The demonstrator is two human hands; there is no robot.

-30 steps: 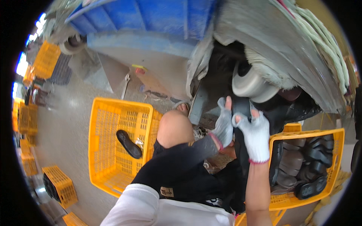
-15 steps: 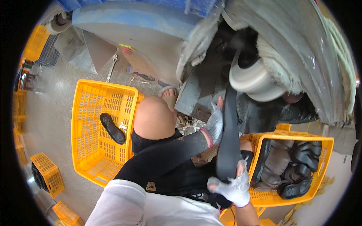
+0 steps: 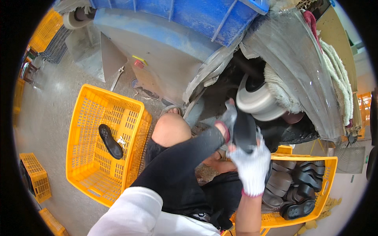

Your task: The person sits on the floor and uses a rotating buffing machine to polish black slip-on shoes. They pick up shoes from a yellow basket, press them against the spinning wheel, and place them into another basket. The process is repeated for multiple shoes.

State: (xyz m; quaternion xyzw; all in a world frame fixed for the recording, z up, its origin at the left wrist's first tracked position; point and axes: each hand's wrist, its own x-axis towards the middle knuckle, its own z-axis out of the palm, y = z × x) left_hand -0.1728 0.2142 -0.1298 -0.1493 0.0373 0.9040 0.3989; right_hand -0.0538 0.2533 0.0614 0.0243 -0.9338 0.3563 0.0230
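Both gloved hands hold one black shoe sole [image 3: 245,131] in front of a white buffing wheel [image 3: 256,101]. My left hand [image 3: 227,118], in a grey glove over a black sleeve, grips the sole's left edge. My right hand [image 3: 252,165], in a white glove, grips it from below. A yellow crate [image 3: 328,185] at my right holds several black and grey soles [image 3: 299,181]. Another yellow crate [image 3: 130,137] at my left holds a single black sole [image 3: 110,141].
A grey machine housing [image 3: 303,74] with a fluffy brush roll [image 3: 280,92] arches over the wheel. A blue bin [image 3: 189,15] sits on top of the machine. More yellow crates [image 3: 35,177] stand on the concrete floor at the left. My bare knee [image 3: 171,128] is between the crates.
The sole was lifted from beside the right crate back up toward the wheel. My right hand rose with it and my left hand kept its hold.
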